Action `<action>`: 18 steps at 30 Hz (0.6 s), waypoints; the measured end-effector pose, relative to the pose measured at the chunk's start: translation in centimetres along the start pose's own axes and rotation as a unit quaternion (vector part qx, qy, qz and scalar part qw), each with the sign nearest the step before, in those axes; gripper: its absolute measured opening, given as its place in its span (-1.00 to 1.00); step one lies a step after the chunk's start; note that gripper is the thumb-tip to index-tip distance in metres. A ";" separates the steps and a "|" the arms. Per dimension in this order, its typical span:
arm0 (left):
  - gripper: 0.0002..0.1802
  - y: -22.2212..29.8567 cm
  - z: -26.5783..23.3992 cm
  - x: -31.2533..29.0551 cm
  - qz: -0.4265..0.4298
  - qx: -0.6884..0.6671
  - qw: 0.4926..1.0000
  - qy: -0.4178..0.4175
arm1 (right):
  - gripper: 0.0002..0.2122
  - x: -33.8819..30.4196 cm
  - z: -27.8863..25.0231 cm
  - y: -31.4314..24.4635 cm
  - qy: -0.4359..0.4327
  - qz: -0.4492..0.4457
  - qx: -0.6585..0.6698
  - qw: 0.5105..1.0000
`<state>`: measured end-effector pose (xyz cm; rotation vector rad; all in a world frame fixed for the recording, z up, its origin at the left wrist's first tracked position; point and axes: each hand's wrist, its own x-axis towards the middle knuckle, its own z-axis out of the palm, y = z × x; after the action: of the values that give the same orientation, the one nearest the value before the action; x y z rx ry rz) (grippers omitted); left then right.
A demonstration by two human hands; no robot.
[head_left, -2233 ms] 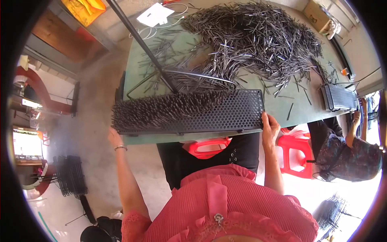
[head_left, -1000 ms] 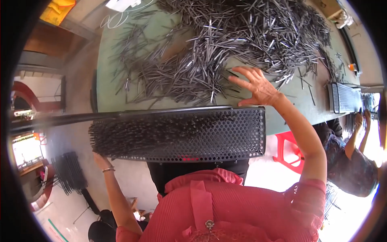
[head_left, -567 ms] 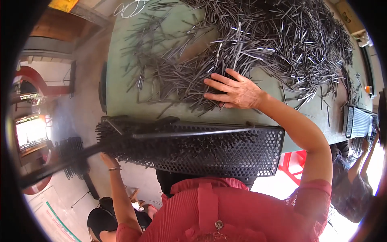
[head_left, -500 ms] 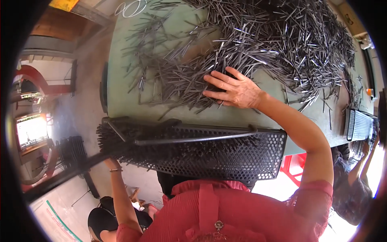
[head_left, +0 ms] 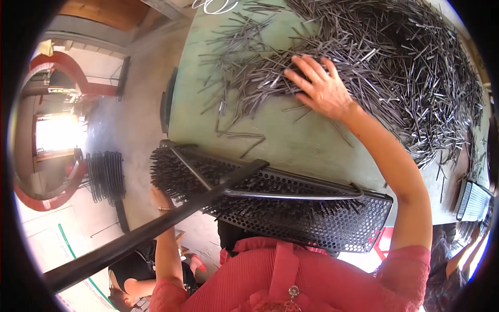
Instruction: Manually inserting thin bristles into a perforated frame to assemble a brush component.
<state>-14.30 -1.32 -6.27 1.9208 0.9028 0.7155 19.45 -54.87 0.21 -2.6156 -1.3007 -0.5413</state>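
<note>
My right hand (head_left: 325, 89) rests with fingers spread on the near edge of a pile of thin dark strips (head_left: 364, 67), which covers much of the pale green table (head_left: 249, 127). Along the table's near edge, in front of my body, lies a long black perforated tray (head_left: 358, 223). Many short dark strips (head_left: 260, 195) stick up from its left and middle holes; holes at its right end show bare. Beside the tray's left end is my left hand (head_left: 160, 198), its fingers mostly hidden behind the tray and a black bar (head_left: 140, 236).
A thin metal rod (head_left: 291, 196) runs above the tray. White wire (head_left: 215, 6) lies at the far left of the table. Another perforated tray (head_left: 474, 202) stands at the right, near another person's arms (head_left: 462, 255). A person in black (head_left: 132, 273) is low at the left.
My right hand has moved away from the tray. The strips near it have shifted farther from the table's near edge, baring more green surface. The whole view has swung slightly left.
</note>
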 end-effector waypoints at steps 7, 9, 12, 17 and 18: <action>-0.56 5.8 3.5 -2.2 -0.055 -0.112 0.992 0.020 | -0.55 2.3 1.4 -8.2 -0.041 -0.239 0.194 0.951; -0.57 4.9 2.3 -1.7 -0.027 -0.057 0.998 -0.012 | -0.65 3.8 3.5 -9.3 -0.022 -0.260 0.245 0.934; -0.58 3.9 1.6 -0.9 0.015 -0.035 0.997 -0.060 | -0.73 6.0 5.4 -9.2 0.070 -0.261 0.126 0.955; -0.53 6.1 3.0 -1.8 -0.034 -0.110 0.991 -0.066 | -0.88 8.4 7.0 -7.1 0.088 -0.143 0.051 0.984; -0.53 5.9 2.9 -1.9 -0.035 -0.108 0.991 -0.064 | -0.84 8.5 6.1 -7.3 0.043 -0.116 0.060 0.990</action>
<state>-11.39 -6.33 -2.59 1.7138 0.7756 0.6143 19.84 -42.38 -2.17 -2.3332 -1.5687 -0.5841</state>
